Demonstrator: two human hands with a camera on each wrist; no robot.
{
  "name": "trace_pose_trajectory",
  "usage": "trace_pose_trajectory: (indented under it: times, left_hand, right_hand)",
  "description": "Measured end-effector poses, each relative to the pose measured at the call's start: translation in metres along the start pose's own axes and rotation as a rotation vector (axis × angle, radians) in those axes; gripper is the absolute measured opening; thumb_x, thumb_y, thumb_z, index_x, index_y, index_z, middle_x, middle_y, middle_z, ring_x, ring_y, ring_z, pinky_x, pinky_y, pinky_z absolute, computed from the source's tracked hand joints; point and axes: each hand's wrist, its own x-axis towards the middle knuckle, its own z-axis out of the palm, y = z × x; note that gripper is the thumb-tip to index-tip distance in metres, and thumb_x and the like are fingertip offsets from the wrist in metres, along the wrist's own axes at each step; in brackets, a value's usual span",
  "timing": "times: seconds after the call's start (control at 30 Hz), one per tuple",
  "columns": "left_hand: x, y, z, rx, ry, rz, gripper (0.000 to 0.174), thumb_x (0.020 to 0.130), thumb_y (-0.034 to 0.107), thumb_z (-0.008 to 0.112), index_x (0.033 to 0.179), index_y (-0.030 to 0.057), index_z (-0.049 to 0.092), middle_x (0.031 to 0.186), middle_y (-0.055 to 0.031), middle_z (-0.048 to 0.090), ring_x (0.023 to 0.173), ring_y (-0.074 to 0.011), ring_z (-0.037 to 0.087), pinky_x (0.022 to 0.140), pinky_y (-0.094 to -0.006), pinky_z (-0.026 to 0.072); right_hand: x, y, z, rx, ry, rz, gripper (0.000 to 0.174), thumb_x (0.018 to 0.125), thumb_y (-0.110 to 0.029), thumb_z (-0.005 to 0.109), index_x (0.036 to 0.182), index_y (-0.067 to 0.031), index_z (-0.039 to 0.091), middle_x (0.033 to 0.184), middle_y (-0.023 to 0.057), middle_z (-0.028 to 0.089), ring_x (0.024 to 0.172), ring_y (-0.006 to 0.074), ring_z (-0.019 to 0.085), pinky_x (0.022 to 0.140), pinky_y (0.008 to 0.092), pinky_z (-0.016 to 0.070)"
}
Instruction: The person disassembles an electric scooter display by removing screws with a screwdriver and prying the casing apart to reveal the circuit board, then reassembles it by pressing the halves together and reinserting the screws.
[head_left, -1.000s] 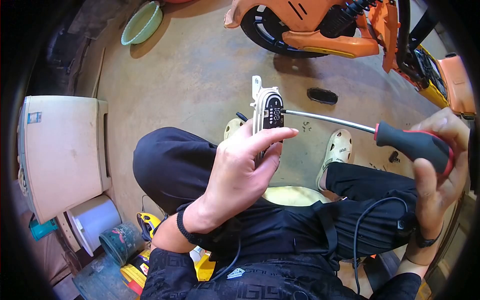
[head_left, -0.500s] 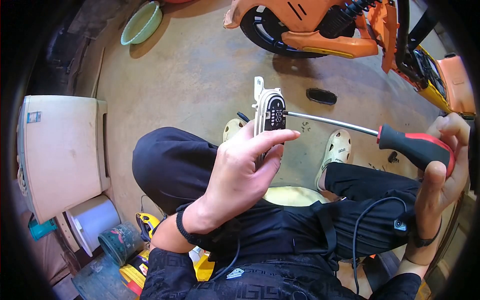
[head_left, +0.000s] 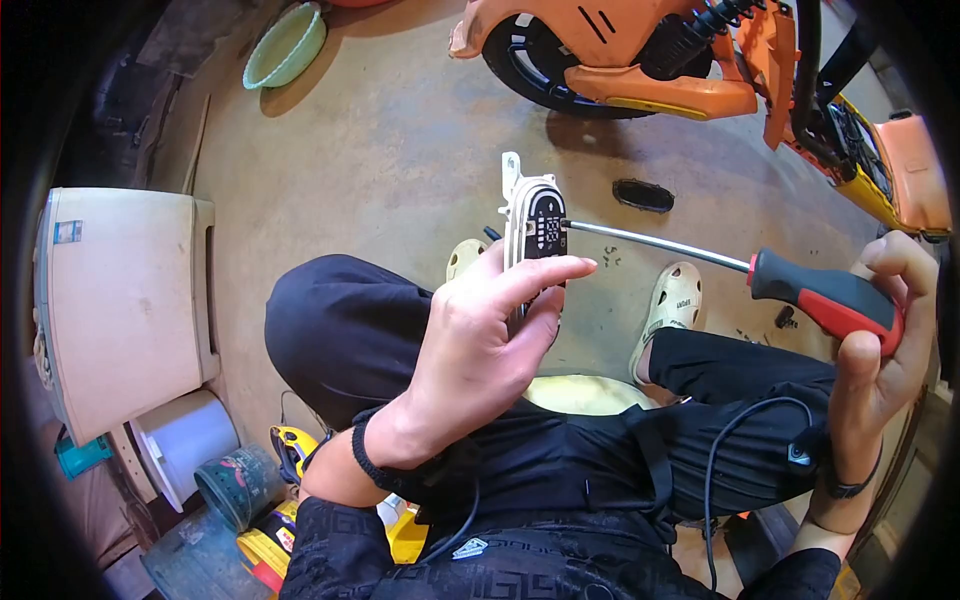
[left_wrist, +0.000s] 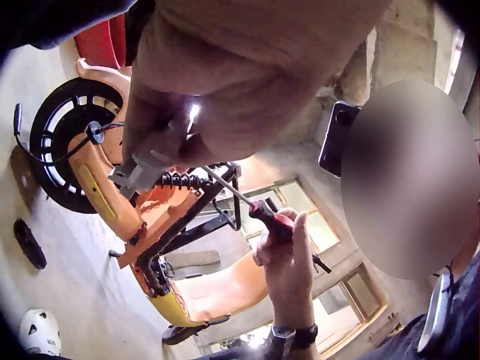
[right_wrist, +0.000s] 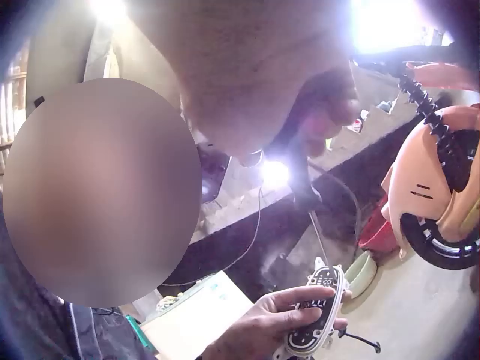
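Note:
My left hand (head_left: pixel 480 335) grips a small oval display panel (head_left: pixel 545 230) with a black face, lit-looking digits and a white housing. Its index finger and thumb lie across the lower face. A short black cable with a plug (right_wrist: pixel 361 340) hangs from the panel in the right wrist view. My right hand (head_left: pixel 890 375) holds a screwdriver (head_left: pixel 825 293) by its black and red handle, thumb below and fingers behind. The steel shaft (head_left: pixel 660 240) runs left, and its tip is right at the panel's upper right edge. In the left wrist view the panel's face is hidden.
An orange electric scooter (head_left: pixel 660 85) stands at the back right. A dark oval piece (head_left: pixel 643 195) lies on the floor. To the left are a white chest-like box (head_left: pixel 130 300), a white bucket (head_left: pixel 190 440) and a dark tub (head_left: pixel 235 485); a pale green basin (head_left: pixel 288 50) sits farther back.
The screwdriver's handle has turned in my right fingers, its red stripe moving from the top to the underside. The panel and my left hand have stayed nearly still.

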Motion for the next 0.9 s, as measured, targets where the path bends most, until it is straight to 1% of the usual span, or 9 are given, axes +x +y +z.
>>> trace_pose_trajectory:
  times: [0.1,0.13,0.23,0.3,0.37,0.6,0.7,0.8,0.9]
  left_hand:
    - [0.000,-0.003,0.000,0.005,0.022,-0.006,0.031,0.092,-0.009,0.062,0.117,0.0043,0.073,0.101,-0.0083,0.067,0.090,-0.0137,0.064,0.079,-0.0252,0.0502]
    - [0.000,-0.004,0.000,0.018,0.027,0.001,0.031,0.092,-0.009,0.062,0.117,0.0042,0.073,0.101,-0.0084,0.067,0.090,-0.0135,0.064,0.079,-0.0249,0.0502]
    - [-0.001,-0.003,0.001,0.008,0.038,-0.008,0.030,0.092,-0.009,0.062,0.117,0.0040,0.073,0.102,-0.0083,0.068,0.090,-0.0131,0.064,0.079,-0.0247,0.0501]
    - [0.000,-0.004,0.000,0.019,0.045,0.006,0.030,0.092,-0.009,0.062,0.117,0.0040,0.073,0.102,-0.0082,0.068,0.090,-0.0130,0.064,0.079,-0.0247,0.0501]
    - [0.001,-0.004,0.000,0.032,0.054,0.017,0.029,0.092,-0.009,0.063,0.116,0.0039,0.073,0.102,-0.0082,0.068,0.090,-0.0129,0.064,0.079,-0.0246,0.0501]
    - [0.000,-0.005,0.002,0.030,0.062,0.034,0.029,0.092,-0.009,0.063,0.116,0.0028,0.073,0.100,-0.0080,0.067,0.090,-0.0129,0.064,0.080,-0.0246,0.0503]
    - [0.000,-0.002,0.003,-0.018,0.109,-0.005,0.029,0.092,-0.010,0.061,0.116,0.0011,0.073,0.102,-0.0091,0.068,0.093,-0.0134,0.066,0.083,-0.0248,0.0509]
    - [0.000,0.001,0.002,-0.049,0.116,0.071,0.030,0.091,-0.011,0.061,0.117,0.0005,0.072,0.104,-0.0091,0.068,0.095,-0.0140,0.067,0.084,-0.0251,0.0517]
    - [-0.002,0.002,-0.001,-0.059,0.153,0.011,0.031,0.091,-0.012,0.060,0.117,0.0005,0.072,0.104,-0.0093,0.068,0.095,-0.0141,0.067,0.084,-0.0253,0.0518]
  right_hand:
    - [0.010,-0.011,0.018,0.045,-0.086,-0.148,0.057,0.097,-0.045,0.065,0.133,-0.0038,0.047,0.110,0.0139,0.055,0.099,0.0204,0.058,0.089,0.0349,0.0480]
    - [0.009,-0.011,0.017,0.088,-0.090,-0.146,0.051,0.096,-0.035,0.068,0.131,-0.0036,0.049,0.108,0.0142,0.055,0.097,0.0214,0.058,0.088,0.0350,0.0481]
    - [0.010,-0.005,0.000,-0.028,-0.230,-0.225,0.050,0.094,-0.033,0.070,0.129,-0.0034,0.050,0.106,0.0140,0.055,0.096,0.0220,0.057,0.086,0.0340,0.0476]
    - [0.008,-0.006,-0.001,-0.021,-0.227,-0.227,0.047,0.093,-0.031,0.072,0.125,-0.0018,0.052,0.105,0.0137,0.055,0.096,0.0226,0.057,0.085,0.0335,0.0473]
    - [0.004,-0.004,-0.001,-0.025,-0.156,-0.207,0.052,0.084,-0.030,0.082,0.118,-0.0001,0.057,0.107,0.0124,0.058,0.095,0.0216,0.058,0.085,0.0328,0.0492]
    - [0.001,-0.013,-0.002,-0.089,-0.130,-0.107,0.052,0.083,-0.031,0.082,0.117,0.0001,0.059,0.109,0.0126,0.059,0.096,0.0215,0.059,0.086,0.0321,0.0497]
    - [0.002,-0.010,-0.001,-0.144,-0.136,-0.184,0.049,0.091,-0.033,0.073,0.121,0.0015,0.054,0.108,0.0154,0.057,0.091,0.0231,0.058,0.084,0.0341,0.0478]
    - [-0.001,-0.007,-0.005,-0.004,-0.117,-0.415,0.048,0.090,-0.032,0.071,0.121,-0.0012,0.052,0.087,0.0168,0.055,0.075,0.0227,0.048,0.071,0.0370,0.0405]
    - [-0.002,-0.002,-0.007,0.042,-0.032,-0.476,0.042,0.093,-0.029,0.067,0.119,0.0006,0.053,0.088,0.0171,0.058,0.076,0.0245,0.052,0.074,0.0387,0.0440]
